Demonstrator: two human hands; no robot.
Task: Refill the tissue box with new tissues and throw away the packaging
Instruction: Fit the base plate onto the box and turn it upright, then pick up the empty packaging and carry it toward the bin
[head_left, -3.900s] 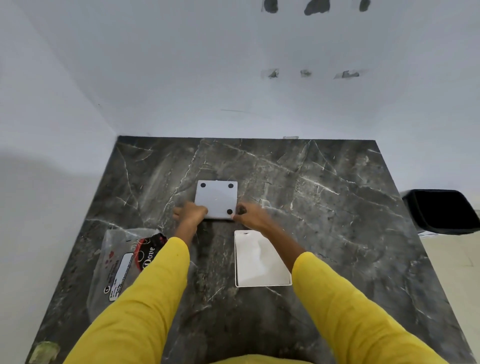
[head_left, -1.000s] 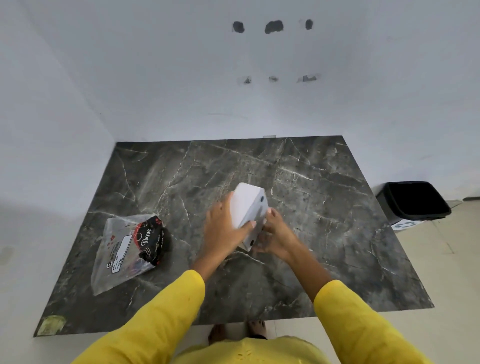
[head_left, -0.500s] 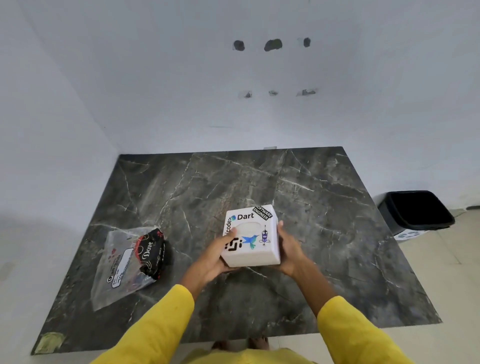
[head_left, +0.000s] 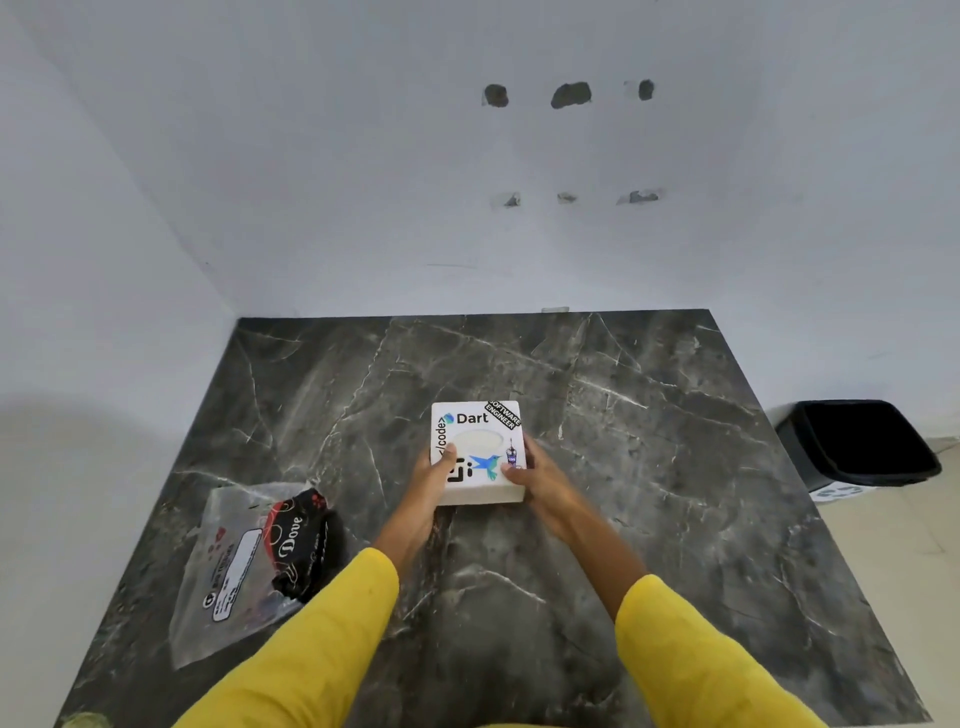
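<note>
Tissue box (head_left: 477, 451), tilted a second ago, now sits upright on the table (head_left: 649, 467), both hands (head_left: 431, 480) gripping it.

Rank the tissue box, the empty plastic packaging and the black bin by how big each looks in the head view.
1. Plastic packaging: largest, though it lies nearer the camera.
2. Black bin: partly hidden by the table edge, so its rank against the packaging is unsure.
3. Tissue box: smallest.

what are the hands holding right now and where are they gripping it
Both hands hold the white tissue box: left hand on its left side, right hand on its right side, thumbs on top.
</note>
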